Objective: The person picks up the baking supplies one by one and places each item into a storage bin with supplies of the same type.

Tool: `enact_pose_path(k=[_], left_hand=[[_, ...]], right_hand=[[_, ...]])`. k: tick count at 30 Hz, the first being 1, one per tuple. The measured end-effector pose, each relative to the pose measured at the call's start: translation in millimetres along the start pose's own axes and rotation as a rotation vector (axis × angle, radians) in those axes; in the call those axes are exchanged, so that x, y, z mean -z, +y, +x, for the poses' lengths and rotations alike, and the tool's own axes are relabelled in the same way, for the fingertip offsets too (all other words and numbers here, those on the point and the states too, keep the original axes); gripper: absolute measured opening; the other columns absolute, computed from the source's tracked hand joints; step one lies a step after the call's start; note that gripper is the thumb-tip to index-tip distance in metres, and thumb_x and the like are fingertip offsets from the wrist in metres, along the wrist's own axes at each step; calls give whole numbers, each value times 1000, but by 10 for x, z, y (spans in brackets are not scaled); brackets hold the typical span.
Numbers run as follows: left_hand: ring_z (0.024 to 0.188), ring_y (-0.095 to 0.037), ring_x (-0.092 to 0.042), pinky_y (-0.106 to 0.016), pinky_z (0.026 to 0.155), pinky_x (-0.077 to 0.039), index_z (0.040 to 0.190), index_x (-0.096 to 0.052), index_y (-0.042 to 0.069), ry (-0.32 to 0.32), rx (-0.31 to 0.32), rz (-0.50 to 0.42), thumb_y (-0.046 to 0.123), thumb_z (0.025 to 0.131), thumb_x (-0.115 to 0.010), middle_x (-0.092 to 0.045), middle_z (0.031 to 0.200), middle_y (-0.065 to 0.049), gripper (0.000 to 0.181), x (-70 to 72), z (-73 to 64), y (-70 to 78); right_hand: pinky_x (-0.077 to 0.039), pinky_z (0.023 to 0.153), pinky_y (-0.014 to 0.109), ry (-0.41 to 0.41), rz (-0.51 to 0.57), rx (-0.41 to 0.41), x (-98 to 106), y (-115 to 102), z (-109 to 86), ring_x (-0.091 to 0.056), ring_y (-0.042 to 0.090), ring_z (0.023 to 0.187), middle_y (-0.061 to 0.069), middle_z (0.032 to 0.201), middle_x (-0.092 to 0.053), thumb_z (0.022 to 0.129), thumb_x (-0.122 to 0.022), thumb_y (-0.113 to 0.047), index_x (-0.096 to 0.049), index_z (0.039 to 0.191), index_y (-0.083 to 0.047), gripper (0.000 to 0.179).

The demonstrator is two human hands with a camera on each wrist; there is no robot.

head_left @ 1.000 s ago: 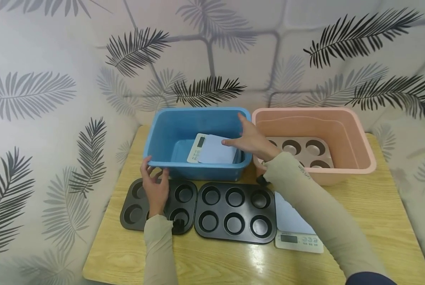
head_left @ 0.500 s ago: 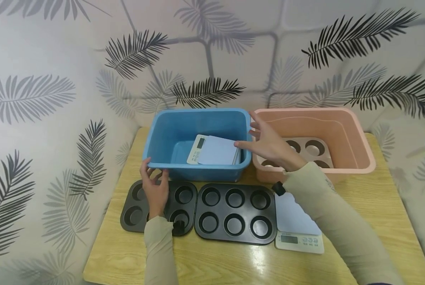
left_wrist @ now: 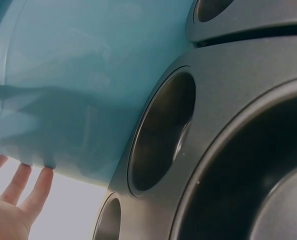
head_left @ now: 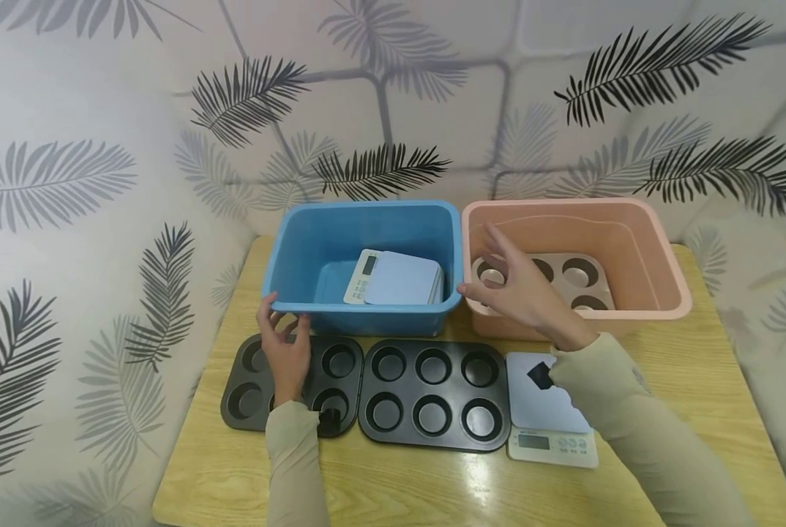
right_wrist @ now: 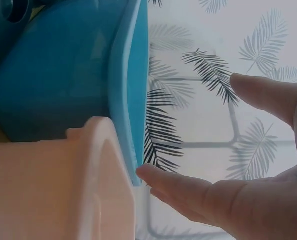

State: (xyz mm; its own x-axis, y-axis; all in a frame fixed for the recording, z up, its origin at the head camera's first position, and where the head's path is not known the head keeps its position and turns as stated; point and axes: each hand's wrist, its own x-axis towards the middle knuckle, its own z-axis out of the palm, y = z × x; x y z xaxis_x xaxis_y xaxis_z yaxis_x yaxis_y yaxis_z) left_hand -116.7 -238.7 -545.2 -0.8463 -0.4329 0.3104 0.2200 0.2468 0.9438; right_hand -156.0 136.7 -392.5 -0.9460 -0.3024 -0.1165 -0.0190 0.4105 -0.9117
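Note:
My left hand (head_left: 286, 351) hovers over the left black muffin tray (head_left: 248, 391), its straight fingers (left_wrist: 36, 190) touching the front-left corner of the blue bin (head_left: 367, 311). A white kitchen scale (head_left: 399, 278) lies inside that bin, untouched. My right hand (head_left: 521, 293) is empty, fingers spread, above the front-left rim of the pink bin (head_left: 630, 313). A golden muffin tray (head_left: 580, 274) lies in the pink bin. In the right wrist view my right hand (right_wrist: 238, 200) is beside both bins' rims, holding nothing.
A second black muffin tray (head_left: 432, 391) lies in front of the blue bin. Another white scale (head_left: 544, 424) sits to its right, partly under my right sleeve. The wooden table (head_left: 696, 380) is backed by leaf-patterned walls.
My right hand has drawn out of the blue bin and moved right, over the pink bin's front-left rim. The scale stays in the blue bin. My left hand has not moved.

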Motion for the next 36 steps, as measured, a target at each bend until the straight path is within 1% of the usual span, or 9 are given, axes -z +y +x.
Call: enact_pose_path(k=[3,8,15,17,23,29,31,33,36], left_hand=[[147,-43,-50,-25,102,-50,161,-40,4,-3,-2,5,5,106,-69,-36,171,-23,63,-2,1,7],[147,-43,-50,-31,104,-51,161,-39,4,-1,8,5,6,106,-70,-36,171,-23,63,-9,-1,10],[147,-42,-50,-60,110,-51,161,-39,4,4,9,27,7,106,-70,-36,171,-22,63,-17,-9,17],[147,-40,-51,-58,110,-51,161,-39,5,6,12,36,6,106,-69,-36,171,-22,62,-17,-13,21],[147,-39,-51,-37,107,-51,161,-39,6,4,20,36,5,107,-68,-35,172,-20,62,-20,-17,38],[146,-40,-51,-27,104,-51,161,-39,5,3,9,35,4,106,-68,-35,171,-21,62,-19,-14,29],[146,-39,-51,-24,103,-50,161,-39,6,3,7,35,5,107,-68,-35,171,-21,62,-15,-12,20],[146,-39,-51,-22,103,-50,161,-39,6,2,7,34,5,107,-68,-35,172,-21,62,-14,-14,16],[146,-40,-51,-21,103,-50,162,-39,7,2,14,32,5,107,-67,-35,171,-21,62,-17,-25,21]], right_hand=[[-45,124,58,11,15,33,15,60,-81,-31,42,167,10,185,-14,100,-82,-24,-4,178,-19,111],[-44,124,56,23,30,49,49,114,-242,-30,40,167,9,185,-16,99,-83,-23,-5,178,-25,111],[-43,122,51,21,35,90,53,252,-459,-30,42,167,12,184,-17,98,-83,-18,-6,178,-25,111],[-43,122,49,17,21,92,36,312,-510,-30,42,167,10,185,-15,98,-84,-17,-6,178,-24,112],[-39,124,47,23,24,100,-6,482,-664,-35,42,165,10,184,-21,98,-83,-14,-15,178,-20,105],[-43,117,14,22,81,138,-79,645,-812,-40,44,161,15,181,-29,98,-82,-9,-22,176,-16,99],[-42,115,11,23,101,158,-101,689,-843,-40,44,160,16,179,-32,98,-82,-7,-24,176,-17,98],[-44,115,12,39,110,180,-119,732,-870,-43,39,160,17,177,-36,97,-82,-6,-29,175,-17,94],[-45,115,14,67,145,215,-140,813,-910,-48,17,159,15,175,-41,97,-81,-1,-36,172,-16,88]])
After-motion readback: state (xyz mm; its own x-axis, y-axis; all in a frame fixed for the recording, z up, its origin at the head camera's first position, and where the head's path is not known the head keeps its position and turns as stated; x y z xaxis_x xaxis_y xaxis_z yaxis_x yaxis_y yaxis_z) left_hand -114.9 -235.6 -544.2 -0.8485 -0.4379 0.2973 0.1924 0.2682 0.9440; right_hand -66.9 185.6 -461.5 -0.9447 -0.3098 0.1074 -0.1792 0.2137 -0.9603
